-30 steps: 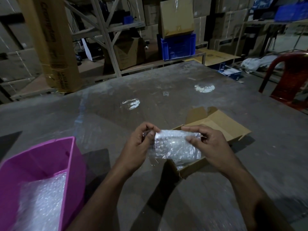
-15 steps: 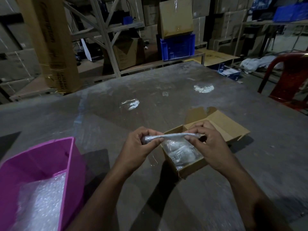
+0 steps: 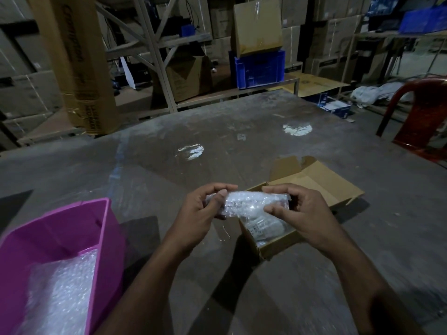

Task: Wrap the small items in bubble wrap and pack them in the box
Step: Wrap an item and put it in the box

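The flat bubble-wrap bundle [image 3: 251, 204] now rolls plump between both hands.

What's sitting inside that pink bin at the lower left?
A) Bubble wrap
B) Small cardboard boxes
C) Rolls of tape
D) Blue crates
A: the pink bin holds a heap of clear, shiny bubble wrap, the same kind of material as the bubble-wrapped bundle that both hands hold over the open cardboard box.
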The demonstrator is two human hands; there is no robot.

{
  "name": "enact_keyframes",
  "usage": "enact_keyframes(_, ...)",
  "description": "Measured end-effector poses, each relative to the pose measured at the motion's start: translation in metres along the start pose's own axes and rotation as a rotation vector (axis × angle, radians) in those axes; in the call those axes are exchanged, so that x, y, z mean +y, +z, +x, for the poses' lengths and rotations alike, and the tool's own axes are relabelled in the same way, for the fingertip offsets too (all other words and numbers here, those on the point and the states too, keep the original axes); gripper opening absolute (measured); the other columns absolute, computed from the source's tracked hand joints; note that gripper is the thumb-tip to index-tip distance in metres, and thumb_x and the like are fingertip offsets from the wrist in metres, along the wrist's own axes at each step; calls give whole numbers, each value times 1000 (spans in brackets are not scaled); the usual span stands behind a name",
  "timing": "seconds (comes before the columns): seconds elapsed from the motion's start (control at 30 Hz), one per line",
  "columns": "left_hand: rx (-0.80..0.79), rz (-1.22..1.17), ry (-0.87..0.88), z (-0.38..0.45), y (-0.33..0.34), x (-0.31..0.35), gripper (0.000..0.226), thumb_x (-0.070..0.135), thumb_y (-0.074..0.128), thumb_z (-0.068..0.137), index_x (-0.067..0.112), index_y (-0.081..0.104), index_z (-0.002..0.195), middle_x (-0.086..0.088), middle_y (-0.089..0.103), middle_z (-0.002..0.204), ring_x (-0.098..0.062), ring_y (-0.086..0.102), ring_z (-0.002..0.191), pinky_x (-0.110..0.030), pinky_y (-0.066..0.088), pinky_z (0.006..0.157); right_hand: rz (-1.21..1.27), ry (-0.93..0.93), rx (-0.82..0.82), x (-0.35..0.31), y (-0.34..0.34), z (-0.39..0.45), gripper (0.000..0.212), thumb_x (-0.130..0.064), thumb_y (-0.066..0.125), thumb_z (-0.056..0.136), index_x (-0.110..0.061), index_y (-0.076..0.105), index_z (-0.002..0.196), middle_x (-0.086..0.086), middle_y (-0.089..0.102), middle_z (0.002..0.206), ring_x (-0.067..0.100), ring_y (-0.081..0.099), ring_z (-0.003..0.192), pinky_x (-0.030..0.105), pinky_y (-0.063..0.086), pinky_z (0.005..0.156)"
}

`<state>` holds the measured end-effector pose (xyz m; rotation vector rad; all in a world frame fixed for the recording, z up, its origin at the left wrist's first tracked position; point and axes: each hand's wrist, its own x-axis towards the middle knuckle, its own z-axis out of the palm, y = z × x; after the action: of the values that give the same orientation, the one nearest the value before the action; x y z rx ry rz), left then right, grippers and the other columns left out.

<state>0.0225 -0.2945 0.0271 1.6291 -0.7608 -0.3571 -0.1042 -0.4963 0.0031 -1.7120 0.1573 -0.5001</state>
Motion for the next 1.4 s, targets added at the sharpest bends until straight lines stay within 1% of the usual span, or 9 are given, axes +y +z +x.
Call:
enact_keyframes(0.13,-44,-90,-54,-2,1,2,24,11,79,80,8,76,104,-2,78,96,-8,70,79,-20,55,68,-131,-38,61,3,-1,2,17,-35,78,79,-29,77,94,-9,69,99,13,69,93,31,59,79)
enact_keyframes(0.27,-9,33,-27,0,2,-3,15,12,82,81,10,78,95,4,72,84,-1,62,70,-14,47,63,-270,-97,101,1,0,5,14,-41,71,83,-28,73,87,-9,57,102,1,58,99,11,47,80)
enact_keyframes(0.43,33,468,137,9,0,-19,15,39,80,84,27,72,81,8,62,97,-6,64,92,-31,53,80,-302,-119,106,2,-3,8,1,-32,74,89,-31,75,89,-9,67,92,9,66,89,31,56,77)
enact_keyframes(0.53,42,549,161,10,7,-16,17,48,75,84,31,70,84,12,65,84,-5,64,79,-41,55,73,-286,-125,141,-2,-1,12,3,-29,76,88,-32,76,90,-13,69,91,6,68,87,24,56,74)
enact_keyframes(0.67,40,625,153,21,12,-7,22,49,77,83,28,73,83,8,67,71,-8,62,64,-40,54,62,-298,-119,127,-9,0,22,6,-30,75,89,-32,75,94,-18,69,94,2,67,90,15,51,74)
enact_keyframes(0.87,181,633,70,35,17,-13,16,39,73,87,26,72,78,13,63,60,-1,54,53,-29,47,56,-239,-53,127,-6,6,20,13,-21,80,85,-28,70,90,-8,73,87,10,71,81,33,61,70)
enact_keyframes(0.97,245,513,27,38,22,-15,8,31,72,90,25,74,84,11,71,70,-4,65,62,-29,54,59,-220,-55,116,0,15,16,17,-17,81,85,-26,67,87,-3,71,85,21,70,79,43,60,70)
enact_keyframes(1.13,230,63,-124,37,28,-18,15,6,65,94,18,73,97,-7,75,87,-21,75,78,-42,64,72,-209,-64,76,7,25,11,19,-13,79,86,-28,65,86,-8,68,89,11,68,85,30,57,72)
enact_keyframes(1.4,126,-378,-296,33,33,-23,29,-11,51,96,7,64,114,-11,72,95,-14,72,77,-23,59,69,-169,-40,15,16,25,12,22,-10,79,85,-30,71,89,-10,65,100,10,68,94,35,59,83)
